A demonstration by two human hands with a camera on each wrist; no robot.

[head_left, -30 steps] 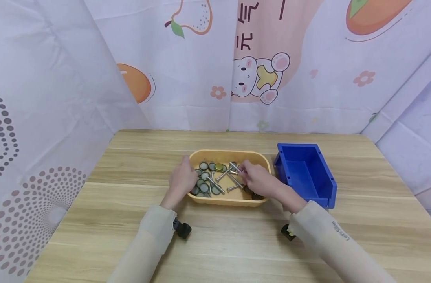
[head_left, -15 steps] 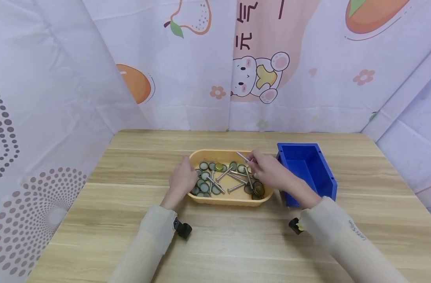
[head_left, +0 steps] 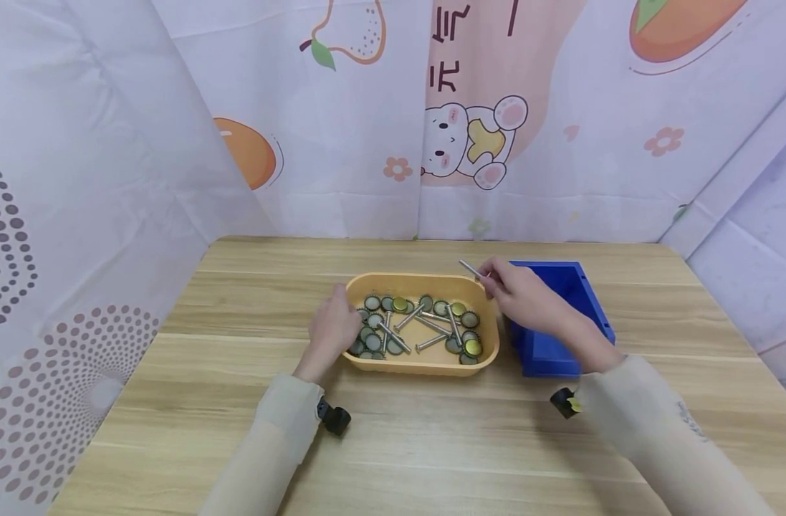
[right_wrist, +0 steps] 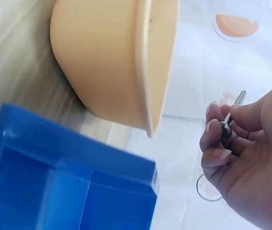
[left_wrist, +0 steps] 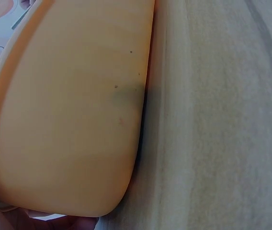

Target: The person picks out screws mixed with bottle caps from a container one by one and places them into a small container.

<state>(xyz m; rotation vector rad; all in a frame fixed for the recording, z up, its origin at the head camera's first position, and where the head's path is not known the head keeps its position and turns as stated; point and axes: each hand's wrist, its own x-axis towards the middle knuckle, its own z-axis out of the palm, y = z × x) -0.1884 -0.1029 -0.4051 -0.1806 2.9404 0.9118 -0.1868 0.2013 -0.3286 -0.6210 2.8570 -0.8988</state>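
Observation:
My left hand (head_left: 332, 326) grips the left end of an oval orange plastic tub (head_left: 418, 368); in the left wrist view its fingers curl at the tub's end, low at the left edge. Silver bolts (head_left: 433, 342) and several crown bottle caps (head_left: 372, 342) lie inside the tub. Between thumb and fingertips, my right hand (head_left: 528, 297) pinches a bolt (head_left: 470, 268), raised over the tub's right end near the blue bin (head_left: 550, 364). The right wrist view shows the bolt's round head (right_wrist: 225, 130) tucked among the fingers and its shank poking out past the thumb.
The blue bin stands just right of the tub, partly hidden by my right forearm. Both sit on a wood-grain table (head_left: 393, 444). Printed white curtains (head_left: 341, 143) hang behind the table and along its sides. A small black camera (head_left: 333, 417) is worn at the left wrist.
My right hand has lifted a bolt out of the tub and carried it up and right toward the blue bin. My left hand stays at the tub's end.

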